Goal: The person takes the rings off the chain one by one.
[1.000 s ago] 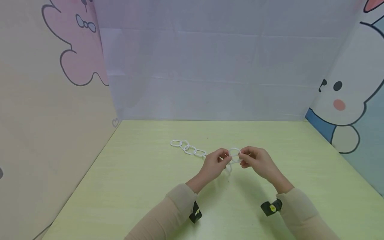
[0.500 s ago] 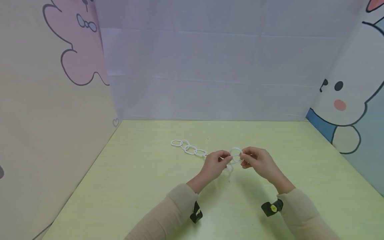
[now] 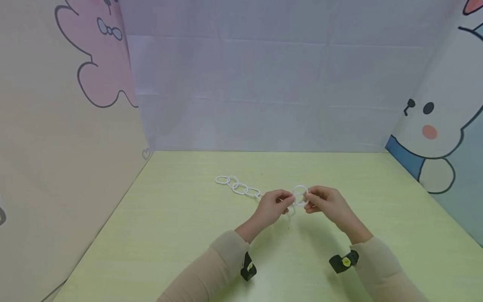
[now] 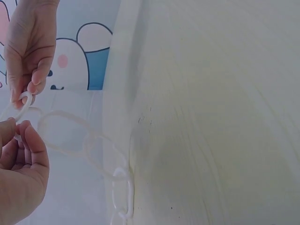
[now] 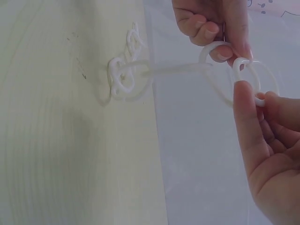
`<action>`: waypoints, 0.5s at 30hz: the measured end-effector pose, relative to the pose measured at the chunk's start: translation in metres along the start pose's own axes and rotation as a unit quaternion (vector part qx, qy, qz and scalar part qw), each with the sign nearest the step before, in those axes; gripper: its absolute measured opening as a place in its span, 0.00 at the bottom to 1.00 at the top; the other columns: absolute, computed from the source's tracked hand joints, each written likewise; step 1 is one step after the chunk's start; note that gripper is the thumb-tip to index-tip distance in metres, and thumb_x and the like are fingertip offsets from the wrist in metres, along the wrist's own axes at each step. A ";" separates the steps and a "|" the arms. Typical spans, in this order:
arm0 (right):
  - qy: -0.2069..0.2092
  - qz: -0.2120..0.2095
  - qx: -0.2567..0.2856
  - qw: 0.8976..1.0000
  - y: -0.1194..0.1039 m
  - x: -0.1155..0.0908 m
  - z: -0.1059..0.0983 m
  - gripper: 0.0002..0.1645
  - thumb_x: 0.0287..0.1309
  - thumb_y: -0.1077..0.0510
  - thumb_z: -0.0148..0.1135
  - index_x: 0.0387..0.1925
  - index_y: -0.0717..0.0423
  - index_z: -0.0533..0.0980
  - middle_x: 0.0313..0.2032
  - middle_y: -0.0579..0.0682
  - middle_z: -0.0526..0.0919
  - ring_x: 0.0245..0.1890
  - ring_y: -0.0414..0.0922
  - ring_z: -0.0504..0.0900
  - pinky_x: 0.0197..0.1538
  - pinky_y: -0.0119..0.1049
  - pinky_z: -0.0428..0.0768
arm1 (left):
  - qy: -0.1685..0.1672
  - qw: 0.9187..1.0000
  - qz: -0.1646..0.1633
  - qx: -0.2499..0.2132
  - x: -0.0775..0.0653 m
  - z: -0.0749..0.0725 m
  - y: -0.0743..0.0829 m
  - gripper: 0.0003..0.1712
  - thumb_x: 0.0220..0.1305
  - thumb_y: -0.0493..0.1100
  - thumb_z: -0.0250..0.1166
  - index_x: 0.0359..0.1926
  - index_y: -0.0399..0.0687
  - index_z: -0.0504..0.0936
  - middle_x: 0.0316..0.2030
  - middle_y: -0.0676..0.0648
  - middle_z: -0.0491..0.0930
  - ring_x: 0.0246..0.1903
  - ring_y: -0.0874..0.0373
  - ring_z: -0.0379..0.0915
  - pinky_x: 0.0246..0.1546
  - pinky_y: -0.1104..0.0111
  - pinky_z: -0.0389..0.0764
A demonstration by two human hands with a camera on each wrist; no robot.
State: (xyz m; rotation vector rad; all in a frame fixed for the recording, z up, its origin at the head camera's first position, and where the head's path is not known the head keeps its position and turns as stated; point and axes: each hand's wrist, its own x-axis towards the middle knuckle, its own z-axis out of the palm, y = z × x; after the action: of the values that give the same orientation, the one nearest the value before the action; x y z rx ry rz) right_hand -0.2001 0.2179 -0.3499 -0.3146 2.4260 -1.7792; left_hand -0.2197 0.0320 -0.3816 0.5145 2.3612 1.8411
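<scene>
A chain of white plastic links [image 3: 247, 191] lies on the table in the head view and runs rightward to my hands. My left hand [image 3: 272, 206] pinches a white link [image 3: 300, 186] near its left side between thumb and fingertips. At that link's right side, my right hand [image 3: 327, 203] pinches with thumb and forefinger. Two loops overlap in the space between the hands. In the right wrist view the held link [image 5: 240, 62] stands between both hands' fingertips, and further links hang away toward the table. Fingers partly hide where the links meet.
The pale yellow-green table [image 3: 181, 235] ends at a plain light back wall [image 3: 234, 105]. Side panels with cartoon figures flank it; the right one carries a white cartoon animal [image 3: 439, 84]. Small black wrist cameras [image 3: 248, 268] sit at both cuffs.
Both hands have shifted slightly right together with the held link. The loop hanging below the left hand shows less in the head view. The grips look the same.
</scene>
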 end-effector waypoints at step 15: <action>-0.005 0.028 0.058 0.998 0.011 0.004 -0.013 0.26 0.64 0.56 0.55 0.49 0.79 0.66 0.32 0.55 0.78 0.31 0.43 0.81 0.39 0.36 0.79 | 0.032 0.999 -0.013 -0.029 -0.002 0.000 0.002 0.07 0.62 0.39 0.61 0.36 0.37 0.78 0.26 0.51 0.76 0.20 0.65 0.71 0.24 0.73 0.77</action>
State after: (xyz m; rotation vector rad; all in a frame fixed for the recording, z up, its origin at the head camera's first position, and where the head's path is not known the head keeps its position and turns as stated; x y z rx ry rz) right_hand -0.2080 0.2316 -0.3559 -0.2407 2.2899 -1.8810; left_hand -0.2178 0.0318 -0.3799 0.4228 2.3361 1.9363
